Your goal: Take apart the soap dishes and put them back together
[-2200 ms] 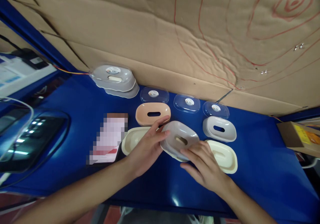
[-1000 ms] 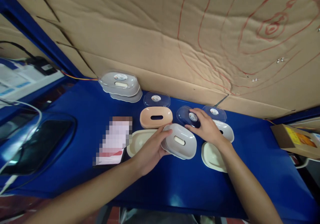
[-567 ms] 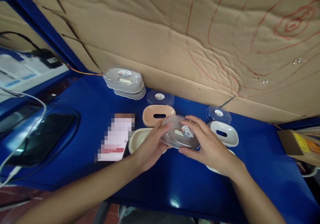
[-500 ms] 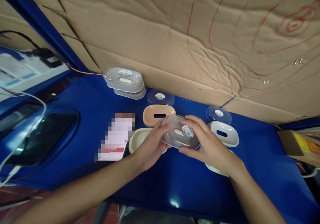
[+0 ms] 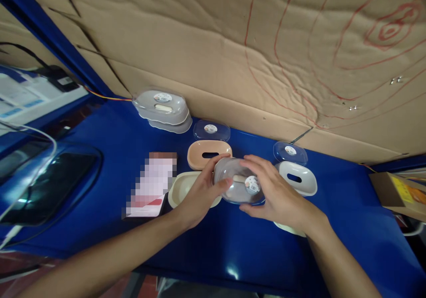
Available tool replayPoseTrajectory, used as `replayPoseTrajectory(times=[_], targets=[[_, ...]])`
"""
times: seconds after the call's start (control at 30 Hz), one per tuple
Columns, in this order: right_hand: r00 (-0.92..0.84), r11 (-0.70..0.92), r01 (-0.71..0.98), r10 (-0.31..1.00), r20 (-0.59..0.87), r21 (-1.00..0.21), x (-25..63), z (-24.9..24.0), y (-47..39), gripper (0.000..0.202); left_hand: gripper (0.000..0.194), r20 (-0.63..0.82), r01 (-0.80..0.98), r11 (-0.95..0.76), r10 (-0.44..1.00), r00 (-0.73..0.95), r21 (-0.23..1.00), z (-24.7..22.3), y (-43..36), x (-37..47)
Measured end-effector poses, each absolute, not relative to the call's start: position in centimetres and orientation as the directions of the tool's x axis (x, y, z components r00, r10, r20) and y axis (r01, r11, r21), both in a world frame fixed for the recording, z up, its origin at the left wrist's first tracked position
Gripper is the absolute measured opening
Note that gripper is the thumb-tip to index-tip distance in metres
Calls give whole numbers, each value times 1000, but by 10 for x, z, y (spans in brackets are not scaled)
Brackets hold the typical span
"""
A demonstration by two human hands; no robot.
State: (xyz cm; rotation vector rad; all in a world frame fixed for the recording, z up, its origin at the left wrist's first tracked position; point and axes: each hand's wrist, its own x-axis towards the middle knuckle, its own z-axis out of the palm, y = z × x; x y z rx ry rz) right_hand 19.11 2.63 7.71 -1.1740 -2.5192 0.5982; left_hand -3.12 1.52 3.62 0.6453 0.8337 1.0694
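Between my two hands is a grey oval soap dish (image 5: 233, 191) under a clear lid with a round white sticker. My left hand (image 5: 206, 184) grips its left end, the thumb lying over the top. My right hand (image 5: 271, 184) curls round the right end, fingers on the far rim and thumb at the near one. Behind the left hand stands a peach slotted tray (image 5: 196, 156), with a cream dish (image 5: 178, 191) partly covered by that hand. Beyond the right hand sit a white slotted tray (image 5: 308, 180) and a pale dish (image 5: 289, 229), mostly hidden by the wrist.
Two clear lids, one left (image 5: 219, 133) and one right (image 5: 299, 156), lie near the cardboard wall (image 5: 186, 45). Stacked grey lidded dishes (image 5: 173, 111) stand at the back left. A phone with a blurred screen (image 5: 155, 180), a dark device with cables (image 5: 56, 187) and a cardboard box (image 5: 386, 189) flank them.
The held soap dish has tilted and come slightly lower and nearer. My left thumb has slid down along the lid toward its middle. The whole view has shifted slightly.
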Motion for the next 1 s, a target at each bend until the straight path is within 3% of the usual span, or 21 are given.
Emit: replayPoseTrajectory(times=[0.2,0.3,0.4,0.47,0.63,0.73,0.87,1.0], targets=[[-603,559,678,794,73,-477,202,78,34,99,57,-132,-330,214,958,254,920,43,15,-33],[-541,500,744,840,40,-443,220,65,50,98,54,77,-101,-61,984,159,993,48,15,-39],[-511,467,785,860,1,-406,232,50,65,96,49,365,233,-386,922,130,892,51,18,-49],[-514,473,796,858,-9,-377,235,43,71,93,45,459,377,-486,873,166,789,52,21,-54],[-532,551,818,834,145,-166,233,37,79,71,36,460,453,-504,862,213,735,50,25,-56],[-442,478,876,849,290,-64,230,33,82,50,35,459,461,-531,847,267,711,45,23,-51],[-338,399,909,877,342,-124,224,27,84,25,33,430,506,-535,845,318,676,39,18,-45],[-426,485,853,861,279,-191,223,40,84,24,29,421,497,-554,832,362,668,34,15,-42]])
